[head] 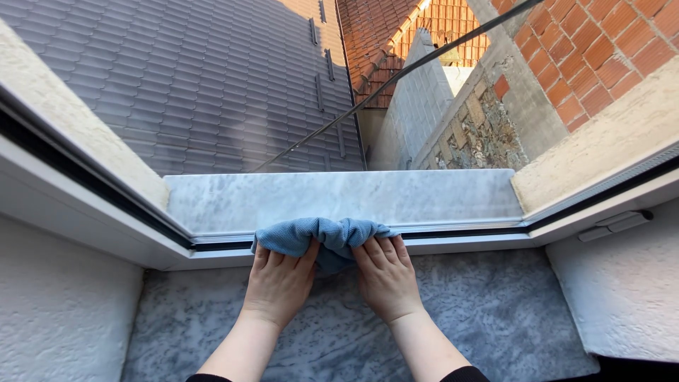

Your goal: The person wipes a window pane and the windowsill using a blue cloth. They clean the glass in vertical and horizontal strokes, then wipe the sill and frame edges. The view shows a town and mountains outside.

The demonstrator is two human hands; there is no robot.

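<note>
A bunched blue cloth lies on the bottom rail of an open white window frame. My left hand presses on the cloth's left part, fingers flat and together. My right hand presses on its right part, fingertips reaching the frame's edge. Both hands rest over the grey marble inner sill. Beyond the frame lies the outer marble sill.
White textured wall reveals flank the sill at left and right. Outside, a dark tiled roof slopes below, a black cable crosses diagonally, and brick and stone walls stand at the right.
</note>
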